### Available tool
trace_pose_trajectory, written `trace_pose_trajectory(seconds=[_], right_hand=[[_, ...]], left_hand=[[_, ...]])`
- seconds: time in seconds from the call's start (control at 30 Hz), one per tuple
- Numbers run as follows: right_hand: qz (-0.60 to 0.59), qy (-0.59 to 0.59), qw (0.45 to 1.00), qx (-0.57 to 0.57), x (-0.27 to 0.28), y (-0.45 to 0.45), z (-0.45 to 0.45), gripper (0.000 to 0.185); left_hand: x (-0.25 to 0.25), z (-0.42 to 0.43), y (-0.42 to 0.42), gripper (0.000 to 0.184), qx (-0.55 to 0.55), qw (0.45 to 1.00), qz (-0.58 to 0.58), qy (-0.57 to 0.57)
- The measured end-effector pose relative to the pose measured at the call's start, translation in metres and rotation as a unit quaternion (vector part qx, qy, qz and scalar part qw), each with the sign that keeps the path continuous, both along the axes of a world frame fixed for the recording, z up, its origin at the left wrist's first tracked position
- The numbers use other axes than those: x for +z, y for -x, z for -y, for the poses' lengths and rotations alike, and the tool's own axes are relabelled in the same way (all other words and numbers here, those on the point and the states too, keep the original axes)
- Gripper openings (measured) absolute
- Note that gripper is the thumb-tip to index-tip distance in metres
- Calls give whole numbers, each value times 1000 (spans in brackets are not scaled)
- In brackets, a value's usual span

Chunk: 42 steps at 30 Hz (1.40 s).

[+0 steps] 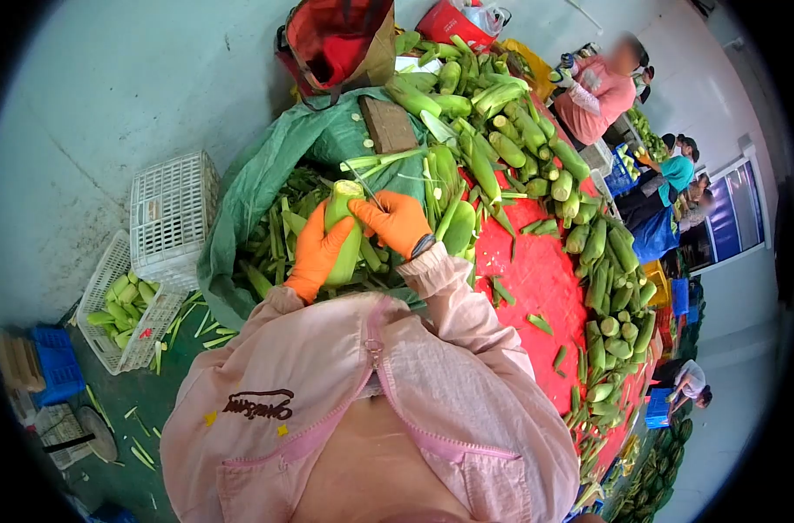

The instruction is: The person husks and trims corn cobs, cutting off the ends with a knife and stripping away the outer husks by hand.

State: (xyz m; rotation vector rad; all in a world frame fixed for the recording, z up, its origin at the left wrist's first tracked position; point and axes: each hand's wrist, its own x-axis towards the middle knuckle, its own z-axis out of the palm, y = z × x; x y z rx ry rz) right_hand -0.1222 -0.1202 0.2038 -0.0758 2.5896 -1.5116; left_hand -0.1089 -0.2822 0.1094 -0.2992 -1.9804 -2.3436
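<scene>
My left hand (318, 250), in an orange glove, is closed around an ear of corn (343, 228) in pale green husk. The ear stands upright with its cut stem end at the top. My right hand (395, 223), also gloved in orange, is closed on a thin knife (367, 185) beside the ear's upper part; its handle is hidden in the fist. Under both hands, a green sack (240, 205) lies open with husk leaves (275, 235) inside. A wooden block (387, 125) rests on the sack's far edge.
Husked-green corn (510, 139) is heaped along a red sheet (536, 279) to the right. White crates (172, 213) stand at the left, the lower one holding trimmed ears (128, 301). A red bag (337, 48) sits behind the sack. Several co-workers (596, 91) are at the right.
</scene>
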Motion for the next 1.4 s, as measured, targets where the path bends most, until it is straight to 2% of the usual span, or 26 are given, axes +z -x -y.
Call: trace_pose_trajectory(seconds=[0.07, 0.17, 0.4, 0.47, 0.6, 0.67, 0.7, 0.77, 0.8, 0.83, 0.87, 0.93, 0.97, 1.0, 1.07, 1.13, 1.17, 1.2, 1.27, 1.3, 1.37, 1.4], right_hand=[[53, 143, 988, 28, 0, 2, 1, 28], [91, 174, 980, 12, -3, 4, 5, 29], [66, 220, 973, -39, -19, 10, 10, 24], [124, 177, 976, 1, -12, 15, 3, 23], [133, 139, 981, 8, -7, 13, 5, 21], [39, 202, 978, 19, -20, 5, 10, 20], [14, 208, 977, 35, -20, 0, 12, 18], [-30, 241, 969, 44, -20, -11, 14, 17], [-74, 273, 958, 50, -20, -16, 13, 16], [-83, 305, 948, 32, -20, -22, 9, 17], [-72, 287, 955, -2, -7, -29, 2, 19], [-91, 389, 914, -76, -2, -33, -15, 24], [-156, 427, 870, -192, -6, -25, -18, 27], [-169, 516, 796, -268, -4, -16, -29, 27], [-109, 435, 860, -243, -2, -13, -51, 29], [9, 258, 956, -140, 10, -4, -28, 34], [30, 215, 971, -99, 9, 3, -12, 40], [43, 180, 981, -57, -1, 11, -4, 47], [35, 116, 992, -46, -9, 23, 16, 54], [27, 83, 996, -26, -12, 28, 20, 57], [19, 51, 998, -4, -13, 35, 20, 60], [60, 52, 997, 8, -12, 38, 20, 55]], left_hand=[[1, -2, -1, 57, 9, 1000, 18, -6], [-5, -2, 2, 58, 25, 1000, -9, 15], [-4, -2, 3, 60, 45, 999, 3, 14], [1, -2, 2, 61, 70, 995, -26, 67], [-14, -3, 8, 59, 75, 992, -49, 90], [-14, -5, 8, 58, 31, 997, 57, -42], [-12, -3, 10, 58, 34, 997, 57, -43], [-8, 1, 17, 67, -26, 956, 215, -196], [-10, 4, 22, 67, -22, 956, 216, -197], [-14, 7, 31, 72, -3, 931, 240, -276], [-21, 12, 42, 77, 17, 898, 261, -354], [-62, 39, 73, 81, 50, 881, 260, -391], [-77, 53, 86, 82, 75, 864, 250, -431], [-78, 64, 91, 83, 99, 843, 240, -472], [-78, 74, 90, 81, 123, 841, 234, -473], [-76, 73, 89, 81, 104, 910, 226, -332], [-39, 57, 70, 79, 98, 934, 212, -270], [-23, 45, 61, 74, 79, 950, 186, -240], [-32, 30, 58, 63, 97, 978, 144, -112], [-24, 23, 51, 63, 91, 979, 143, -113], [-4, 12, 36, 52, 101, 991, 78, -33], [-1, 11, 32, 52, 102, 991, 77, -32]])
